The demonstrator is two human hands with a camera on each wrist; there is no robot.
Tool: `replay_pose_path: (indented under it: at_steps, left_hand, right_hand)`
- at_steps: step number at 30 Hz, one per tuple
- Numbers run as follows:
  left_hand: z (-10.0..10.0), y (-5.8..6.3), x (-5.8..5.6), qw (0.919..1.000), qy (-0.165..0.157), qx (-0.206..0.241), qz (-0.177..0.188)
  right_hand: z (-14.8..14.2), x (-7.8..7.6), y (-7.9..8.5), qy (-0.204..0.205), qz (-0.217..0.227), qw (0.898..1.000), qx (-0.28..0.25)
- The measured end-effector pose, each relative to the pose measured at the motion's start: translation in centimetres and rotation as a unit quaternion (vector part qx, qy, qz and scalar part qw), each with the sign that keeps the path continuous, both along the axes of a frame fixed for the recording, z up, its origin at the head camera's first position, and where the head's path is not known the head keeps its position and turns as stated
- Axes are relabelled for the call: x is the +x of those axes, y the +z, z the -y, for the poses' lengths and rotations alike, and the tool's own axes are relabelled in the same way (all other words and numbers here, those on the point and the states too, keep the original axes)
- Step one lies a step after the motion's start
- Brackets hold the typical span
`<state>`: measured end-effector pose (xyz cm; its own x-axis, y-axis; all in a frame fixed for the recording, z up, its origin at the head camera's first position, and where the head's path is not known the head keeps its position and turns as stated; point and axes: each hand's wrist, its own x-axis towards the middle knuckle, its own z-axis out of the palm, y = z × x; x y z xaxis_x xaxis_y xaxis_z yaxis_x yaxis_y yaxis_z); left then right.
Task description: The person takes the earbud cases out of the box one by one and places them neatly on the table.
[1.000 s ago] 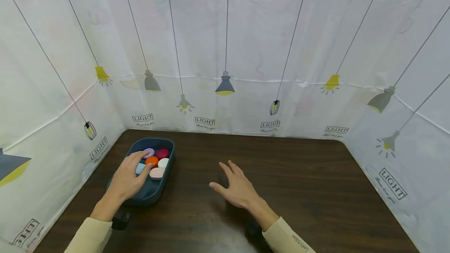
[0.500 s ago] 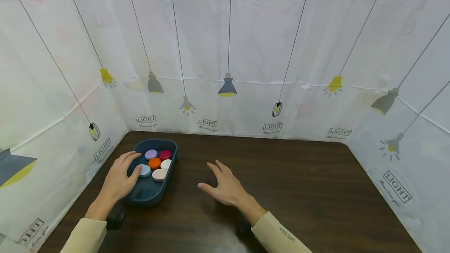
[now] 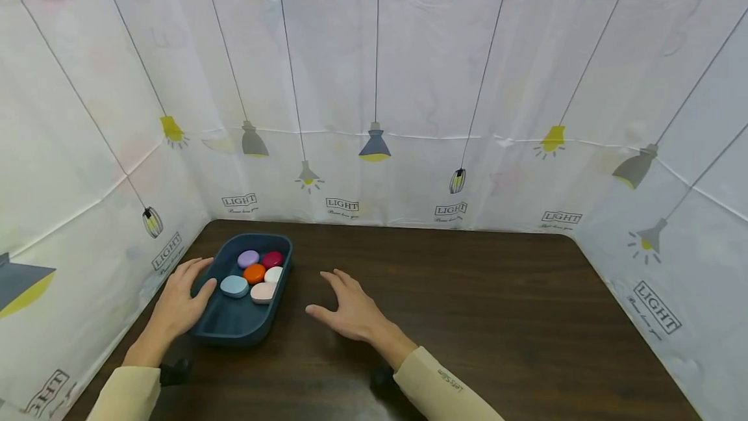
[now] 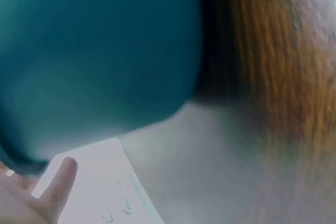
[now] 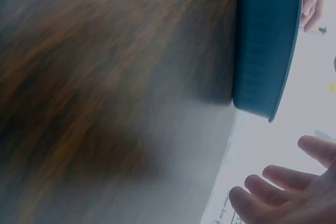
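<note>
A dark blue tray (image 3: 230, 320) with rounded corners stands at the left of the table. Inside it lie several smooth rounded pieces: a light blue one (image 3: 234, 286), a lilac one (image 3: 248, 259), an orange one (image 3: 254, 273), a dark red one (image 3: 272, 260), a white one (image 3: 273, 275) and a pale pink one (image 3: 263, 292). My left hand (image 3: 181, 301), fingers extended, is at the tray's left rim, its thumb overlapping the rim in the head view. To the right of the tray, my right hand (image 3: 347, 307) is spread above the table with nothing in it; the right wrist view shows its fingers (image 5: 268, 195) apart from the tray wall.
The dark brown wooden table (image 3: 497, 317) extends to the right of the tray. A white curtain (image 3: 421, 70) printed with hanging lamps encloses its back and both sides. Cream sleeves (image 3: 444, 385) cover the forearms.
My left hand has moved left from over the tray's pieces to its left rim, uncovering the light blue one. My right hand has moved left toward the tray.
</note>
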<state>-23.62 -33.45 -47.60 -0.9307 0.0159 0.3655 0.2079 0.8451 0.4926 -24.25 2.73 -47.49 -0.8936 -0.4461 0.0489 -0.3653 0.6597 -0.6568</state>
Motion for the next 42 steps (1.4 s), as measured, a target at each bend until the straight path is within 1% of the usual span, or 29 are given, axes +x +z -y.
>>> replay_pose_path:
  at_steps: [2,4,7,11,15,20,22,25,32,34,37,42]
  left_hand:
    - [0.5,-0.3,0.0,0.9999,-0.001,0.013,0.010]
    - [0.9,-0.7,0.1,0.9994,-0.008,0.031,0.014]
    - [1.3,-0.9,0.2,0.9977,-0.013,0.061,0.026]
    - [1.7,-0.9,0.5,0.9920,-0.020,0.107,0.065]
    - [2.0,-0.8,0.5,0.9831,-0.027,0.139,0.116]
    - [2.6,-1.0,0.2,0.9729,-0.042,0.166,0.155]
    - [2.8,-1.0,0.2,0.9673,-0.046,0.182,0.170]
    - [3.0,-1.0,0.2,0.9573,-0.052,0.208,0.194]
    - [3.3,-1.0,0.2,0.9295,-0.072,0.274,0.236]
    - [3.3,-1.0,0.2,0.9234,-0.073,0.285,0.246]
    - [3.4,-1.1,0.1,0.9184,-0.076,0.293,0.255]
    - [3.4,-1.1,0.1,0.9169,-0.079,0.295,0.257]
  right_hand:
    - [0.5,0.0,0.0,-0.001,0.001,1.000,0.003]
    - [0.9,-0.1,0.0,-0.001,0.003,1.000,0.004]
    - [1.4,0.0,-0.1,0.002,0.005,1.000,0.000]
    - [1.9,-0.1,-0.4,0.006,0.009,1.000,-0.001]
    - [2.4,-0.1,-0.5,0.007,0.013,1.000,-0.006]
    - [3.1,-0.1,-0.5,0.010,0.016,1.000,-0.010]
    - [3.4,-0.1,-0.5,0.012,0.020,1.000,-0.014]
    - [3.8,-0.1,-0.6,0.013,0.027,0.999,-0.021]
    - [4.9,-0.1,-0.9,0.005,0.040,0.998,-0.038]
    - [5.3,0.0,-0.9,0.002,0.047,0.998,-0.044]
    - [5.8,0.1,-0.8,-0.002,0.053,0.997,-0.049]
    - [6.6,0.2,-0.8,-0.008,0.055,0.996,-0.071]
